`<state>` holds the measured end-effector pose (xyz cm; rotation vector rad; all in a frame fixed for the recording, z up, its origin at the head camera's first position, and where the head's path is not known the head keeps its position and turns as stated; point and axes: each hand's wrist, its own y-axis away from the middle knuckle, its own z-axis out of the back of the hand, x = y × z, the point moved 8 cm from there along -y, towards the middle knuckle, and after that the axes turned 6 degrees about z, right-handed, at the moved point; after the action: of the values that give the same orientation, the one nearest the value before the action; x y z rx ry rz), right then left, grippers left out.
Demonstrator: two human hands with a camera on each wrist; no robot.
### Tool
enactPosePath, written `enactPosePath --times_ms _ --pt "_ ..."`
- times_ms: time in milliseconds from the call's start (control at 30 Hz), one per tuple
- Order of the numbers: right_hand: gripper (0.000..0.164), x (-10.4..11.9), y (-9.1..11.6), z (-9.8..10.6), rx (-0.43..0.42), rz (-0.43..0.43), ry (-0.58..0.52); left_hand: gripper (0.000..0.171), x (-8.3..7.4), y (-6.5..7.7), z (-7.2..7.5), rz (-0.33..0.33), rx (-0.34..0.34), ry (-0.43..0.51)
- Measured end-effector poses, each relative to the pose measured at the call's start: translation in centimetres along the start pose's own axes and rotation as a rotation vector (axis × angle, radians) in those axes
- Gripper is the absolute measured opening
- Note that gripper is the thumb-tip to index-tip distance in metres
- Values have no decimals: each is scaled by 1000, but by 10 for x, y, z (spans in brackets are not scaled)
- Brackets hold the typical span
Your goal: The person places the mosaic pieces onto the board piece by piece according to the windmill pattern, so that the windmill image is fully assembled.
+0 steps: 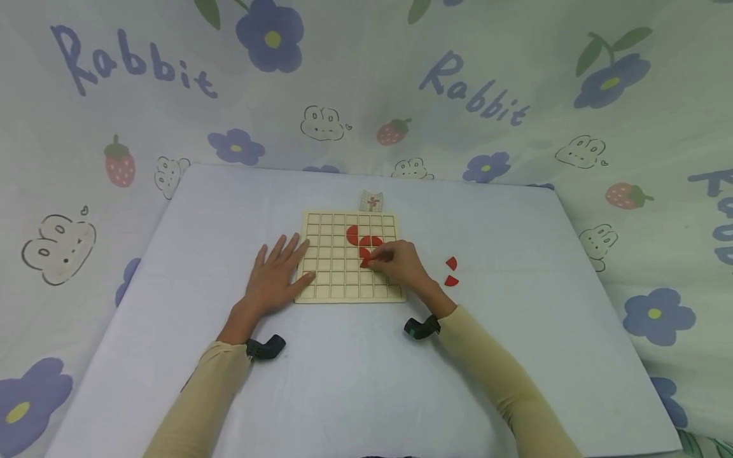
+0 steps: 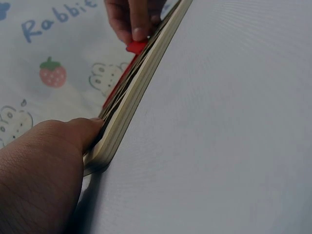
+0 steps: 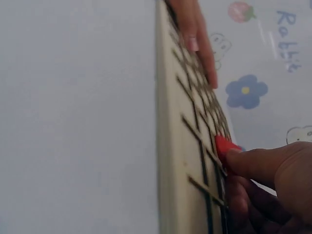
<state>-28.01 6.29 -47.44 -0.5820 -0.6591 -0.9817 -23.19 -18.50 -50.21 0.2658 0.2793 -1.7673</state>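
Observation:
A square wooden grid board [image 1: 332,280] lies flat on the white table. Several red quarter-round pieces [image 1: 352,235] sit in its cells, right of the middle. My right hand [image 1: 399,262] pinches a red piece [image 3: 225,147] between thumb and fingers, at a cell just below the others; its full outline is partly hidden by the fingertips. On the board's left edge rests my left hand [image 1: 276,275], fingers spread, the thumb lying over the grid's lower left. The left wrist view shows that thumb [image 2: 87,129] on the board's corner.
Two loose red pieces [image 1: 452,263] lie on the table right of the board. A small patterned card [image 1: 371,201] with a red figure touches or nearly touches the board's far edge. Behind the table [image 1: 229,197] hangs a cloth [image 1: 366,76] printed with rabbits and flowers.

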Motion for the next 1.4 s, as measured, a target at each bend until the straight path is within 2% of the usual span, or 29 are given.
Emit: enactPosePath --times_ms 133,200,333,433,533,667,867,1133,1400 --pt "8 7 1 -3 7 94 57 77 -1 0 0 -1 0 3" --pt "12 9 1 -5 21 111 91 77 -1 0 0 -1 2 6" --pt "22 16 -1 -13 79 181 235 76 -1 0 0 4 3 3" --pt "24 25 -2 -16 113 242 345 77 -2 0 0 4 4 5" --pt "21 29 -2 -16 127 256 400 77 -4 0 1 -1 3 15" --pt "21 28 -2 -16 149 231 453 77 -4 0 1 -2 1 14" --pt "15 24 -5 -17 155 201 438 77 0 0 -1 8 4 3" --pt "8 14 -5 -7 87 46 338 77 1 1 -2 4 4 7" --pt "8 8 6 8 37 40 291 78 1 1 -3 -8 -1 6"
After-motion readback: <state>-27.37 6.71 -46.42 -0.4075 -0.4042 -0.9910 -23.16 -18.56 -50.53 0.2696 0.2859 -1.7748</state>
